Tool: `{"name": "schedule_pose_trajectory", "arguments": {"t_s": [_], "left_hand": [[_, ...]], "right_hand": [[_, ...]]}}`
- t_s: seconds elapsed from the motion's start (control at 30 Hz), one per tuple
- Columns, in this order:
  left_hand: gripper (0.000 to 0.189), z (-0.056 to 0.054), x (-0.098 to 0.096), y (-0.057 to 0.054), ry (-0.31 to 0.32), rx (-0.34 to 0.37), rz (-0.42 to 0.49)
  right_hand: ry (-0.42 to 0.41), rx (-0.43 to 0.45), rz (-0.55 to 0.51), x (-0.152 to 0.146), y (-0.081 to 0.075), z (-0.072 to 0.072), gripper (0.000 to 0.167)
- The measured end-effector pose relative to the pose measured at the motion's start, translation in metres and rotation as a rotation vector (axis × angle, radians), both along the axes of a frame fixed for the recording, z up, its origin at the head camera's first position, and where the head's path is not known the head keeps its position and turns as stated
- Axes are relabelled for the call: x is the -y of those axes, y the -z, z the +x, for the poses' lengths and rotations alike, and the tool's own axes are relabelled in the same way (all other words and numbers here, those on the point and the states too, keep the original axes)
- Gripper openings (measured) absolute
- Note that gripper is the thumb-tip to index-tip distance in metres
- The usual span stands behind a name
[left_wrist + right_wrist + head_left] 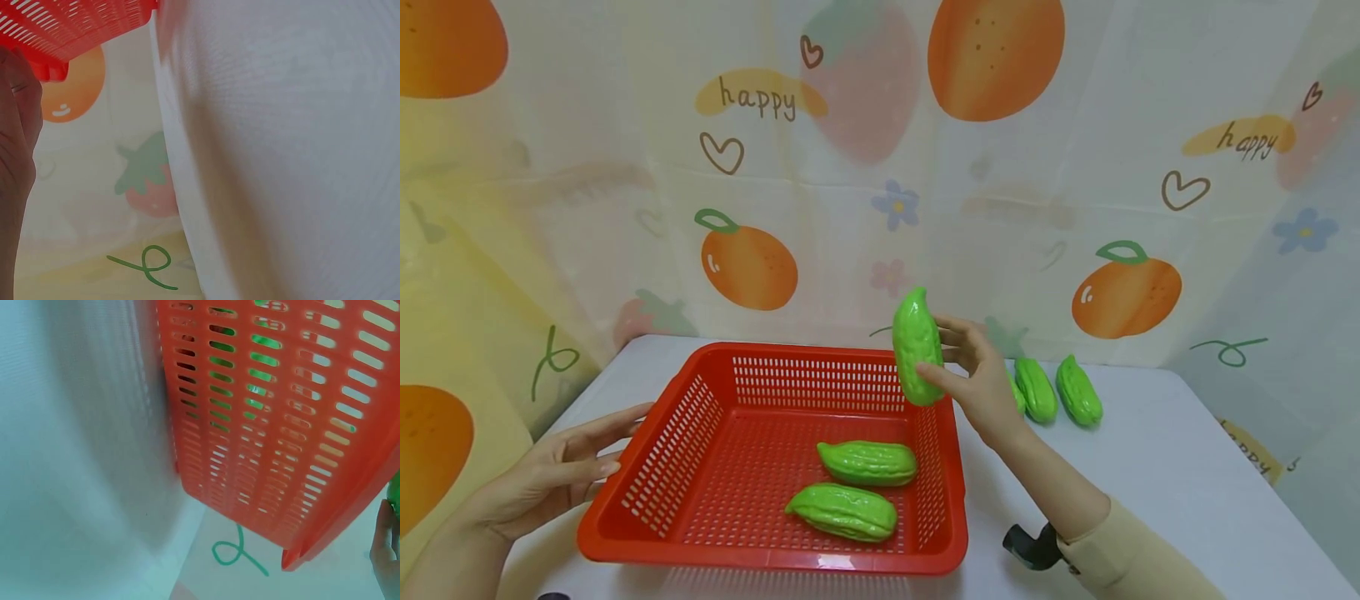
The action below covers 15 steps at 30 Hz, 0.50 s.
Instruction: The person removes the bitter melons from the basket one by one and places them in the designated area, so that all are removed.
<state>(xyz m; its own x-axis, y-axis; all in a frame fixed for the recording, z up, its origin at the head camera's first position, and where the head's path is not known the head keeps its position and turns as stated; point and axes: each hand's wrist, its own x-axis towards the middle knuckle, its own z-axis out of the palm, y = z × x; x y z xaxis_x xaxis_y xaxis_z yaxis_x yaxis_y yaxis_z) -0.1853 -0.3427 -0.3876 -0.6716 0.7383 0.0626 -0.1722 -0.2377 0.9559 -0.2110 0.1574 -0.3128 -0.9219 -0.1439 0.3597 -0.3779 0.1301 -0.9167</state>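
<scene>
My right hand [981,387] pinches a bright green bitter melon [916,350], thumb on its near side and fingers behind, holding it upright over the right rim of the red basket [775,560]. Two more bitter melons, an upper one [868,463] and a lower one [846,512], lie on their sides in the basket's right half. At the basket's left rim my left hand [542,475] has its fingers stretched along the outside. In the right wrist view, part of the right hand [387,550] and the held melon [394,492] show at the edge.
More bitter melons lie on the white table [1150,475] to the right, two in plain view [1036,390] and another partly hidden behind my right hand. A dark curved object [1032,547] sits near my right sleeve. A fruit-patterned curtain [865,208] hangs behind the table.
</scene>
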Motion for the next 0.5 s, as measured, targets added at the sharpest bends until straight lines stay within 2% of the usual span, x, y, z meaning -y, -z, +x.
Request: {"name": "schedule_pose_trajectory", "arguments": {"t_s": [0.27,0.5], "left_hand": [[0.068,-0.002,0.0,0.0,0.075,0.03,0.056],[0.067,-0.001,-0.001,0.0,0.031,-0.004,0.027]], "right_hand": [[0.013,0.019,0.028,-0.009,0.0,-0.001,0.059],[0.03,0.042,0.028,-0.018,0.004,-0.001,0.059]]}}
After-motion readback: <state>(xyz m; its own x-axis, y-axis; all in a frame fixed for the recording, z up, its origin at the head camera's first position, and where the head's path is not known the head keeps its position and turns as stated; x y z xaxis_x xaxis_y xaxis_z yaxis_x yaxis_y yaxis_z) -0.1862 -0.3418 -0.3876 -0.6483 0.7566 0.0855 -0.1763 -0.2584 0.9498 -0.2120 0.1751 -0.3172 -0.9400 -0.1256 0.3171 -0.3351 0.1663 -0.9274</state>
